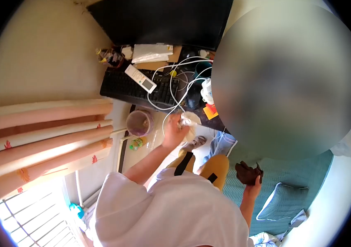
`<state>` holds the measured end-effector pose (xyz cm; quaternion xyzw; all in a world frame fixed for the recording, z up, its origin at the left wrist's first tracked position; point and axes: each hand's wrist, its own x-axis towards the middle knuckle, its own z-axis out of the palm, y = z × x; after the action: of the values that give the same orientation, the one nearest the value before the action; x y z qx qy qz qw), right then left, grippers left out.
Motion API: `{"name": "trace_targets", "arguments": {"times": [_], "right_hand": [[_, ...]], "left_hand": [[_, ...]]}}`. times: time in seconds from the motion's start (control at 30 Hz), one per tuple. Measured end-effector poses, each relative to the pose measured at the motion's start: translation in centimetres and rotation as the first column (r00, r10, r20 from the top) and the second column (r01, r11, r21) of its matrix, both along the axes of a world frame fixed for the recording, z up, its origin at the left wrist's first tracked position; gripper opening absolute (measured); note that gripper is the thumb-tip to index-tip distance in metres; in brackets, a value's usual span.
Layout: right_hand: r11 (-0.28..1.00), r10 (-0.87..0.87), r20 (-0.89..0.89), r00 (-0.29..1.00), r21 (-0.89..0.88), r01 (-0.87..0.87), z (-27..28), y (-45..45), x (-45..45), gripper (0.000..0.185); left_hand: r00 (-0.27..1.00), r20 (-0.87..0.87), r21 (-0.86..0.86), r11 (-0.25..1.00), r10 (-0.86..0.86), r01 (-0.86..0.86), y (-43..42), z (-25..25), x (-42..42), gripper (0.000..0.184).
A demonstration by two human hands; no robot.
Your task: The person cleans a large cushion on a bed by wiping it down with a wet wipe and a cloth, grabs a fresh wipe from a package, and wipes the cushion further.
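Note:
My left hand [175,132] is closed at the desk's front edge, on a cream-and-white rounded object [191,119] whose kind I cannot make out. A white cable [170,90] runs in loops from the desk down to this hand. Out to the right, over the green bed, my right hand [254,185] grips a crumpled dark brown cloth [246,173]. The cloth bunches up above the fingers.
The desk holds a black keyboard [122,84], a white remote control [141,78], a monitor [161,20] and a bottle [109,57]. A bin [139,122] and a green-labelled bottle [136,143] stand below. A pillow [284,201] lies on the bed [309,179].

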<state>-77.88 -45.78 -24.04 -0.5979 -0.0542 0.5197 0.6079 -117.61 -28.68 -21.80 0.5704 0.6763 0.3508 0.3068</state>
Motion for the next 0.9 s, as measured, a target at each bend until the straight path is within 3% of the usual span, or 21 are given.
{"name": "trace_targets", "arguments": {"times": [0.03, 0.07, 0.13, 0.17, 0.23, 0.27, 0.3, 0.37, 0.43, 0.47, 0.5, 0.53, 0.6, 0.63, 0.67, 0.7, 0.73, 0.8, 0.9], "right_hand": [[1.0, 0.022, -0.004, 1.0, -0.008, -0.022, 0.1, -0.3, -0.3, 0.041], [1.0, 0.016, 0.0, 1.0, -0.011, -0.016, -0.5, -1.0, -0.3, 0.041], [0.996, -0.028, -0.051, 0.998, -0.091, 0.023, -2.3, -1.6, 0.3, 0.042], [0.996, -0.036, -0.037, 0.999, -0.081, 0.033, -2.7, -1.9, 0.4, 0.042], [0.996, -0.028, -0.088, 0.996, -0.082, 0.021, -3.0, -2.5, -0.2, 0.045], [0.997, -0.034, -0.074, 0.997, -0.074, 0.028, -2.4, -2.6, -0.8, 0.045], [0.997, -0.029, -0.06, 0.998, -0.075, 0.024, -1.6, -2.7, -1.5, 0.045], [0.997, -0.018, -0.026, 1.0, -0.081, 0.016, -1.2, -3.5, -1.9, 0.048], [0.999, 0.018, 0.038, 0.999, -0.029, -0.017, -0.5, -5.2, -2.0, 0.047], [0.999, 0.048, 0.084, 0.995, 0.006, -0.049, 0.1, -6.1, -2.2, 0.047], [0.998, 0.061, 0.102, 0.993, -0.002, -0.061, 1.1, -7.0, -2.4, 0.047], [0.998, 0.061, 0.109, 0.992, -0.006, -0.061, 1.2, -8.1, -2.0, 0.047], [0.996, 0.084, 0.169, 0.982, -0.027, -0.081, 1.7, -11.3, -2.0, 0.045], [0.995, 0.099, 0.164, 0.981, -0.027, -0.096, 1.5, -12.9, -1.8, 0.045], [0.993, 0.117, 0.152, 0.981, -0.052, -0.11, 0.8, -13.9, -1.3, 0.044], [0.989, 0.136, 0.142, 0.981, -0.078, -0.126, 0.5, -14.6, -1.1, 0.043], [0.986, 0.157, 0.141, 0.977, -0.073, -0.148, 0.6, -14.8, -1.4, 0.043], [0.96, 0.26, 0.138, 0.956, -0.141, -0.241, 1.0, -14.4, -2.4, 0.037], [0.944, 0.328, 0.157, 0.932, -0.101, -0.315, 0.6, -11.7, -4.8, 0.038]], "left_hand": [[0.99, 0.124, -0.056, 0.996, 0.072, -0.066, 0.3, 1.1, -0.2, 0.03], [0.99, 0.127, -0.059, 0.996, 0.067, -0.06, 0.1, 0.9, 0.1, 0.03], [0.986, 0.152, -0.026, 0.997, -0.062, 0.066, 0.7, 0.2, 2.6, 0.035], [0.963, 0.191, 0.104, 0.98, -0.188, 0.17, 1.2, -0.8, 4.6, 0.037], [0.949, -0.025, 0.264, 0.913, -0.315, 0.31, 3.2, 1.4, 9.0, 0.037], [0.937, -0.138, 0.49, 0.8, -0.322, 0.347, 4.5, 1.7, 11.4, 0.033], [0.892, -0.22, 0.545, 0.708, -0.395, 0.449, 6.0, 1.9, 13.1, 0.031], [0.824, -0.459, 0.65, 0.506, -0.333, 0.566, 9.2, 1.0, 16.4, 0.019], [0.63, -0.713, 0.404, 0.554, -0.308, 0.728, 12.4, -3.8, 18.8, 0.017], [0.347, -0.858, 0.042, 0.623, -0.377, 0.781, 13.6, -4.0, 18.7, 0.027], [0.249, -0.886, -0.136, 0.733, -0.391, 0.667, 15.0, -7.2, 19.7, 0.036], [0.146, -0.905, -0.24, 0.761, -0.4, 0.602, 14.3, -7.3, 18.8, 0.042], [0.124, -0.964, -0.114, 0.785, -0.236, 0.609, 12.3, -6.1, 18.1, 0.045], [0.284, -0.953, 0.08, 0.821, -0.103, 0.566, 11.0, -6.5, 18.8, 0.048], [0.316, -0.939, 0.097, 0.772, -0.139, 0.628, 8.1, -4.1, 18.1, 0.05], [0.426, -0.889, 0.191, 0.712, -0.166, 0.676, 5.2, -3.1, 17.4, 0.047], [0.477, -0.866, 0.253, 0.694, -0.149, 0.675, 2.0, -2.0, 16.9, 0.045], [0.602, -0.746, 0.299, 0.667, -0.283, 0.683, -5.6, -0.1, 14.9, 0.044], [0.64, -0.582, 0.191, 0.681, -0.502, 0.707, -16.6, -0.8, 9.7, 0.044]]}}
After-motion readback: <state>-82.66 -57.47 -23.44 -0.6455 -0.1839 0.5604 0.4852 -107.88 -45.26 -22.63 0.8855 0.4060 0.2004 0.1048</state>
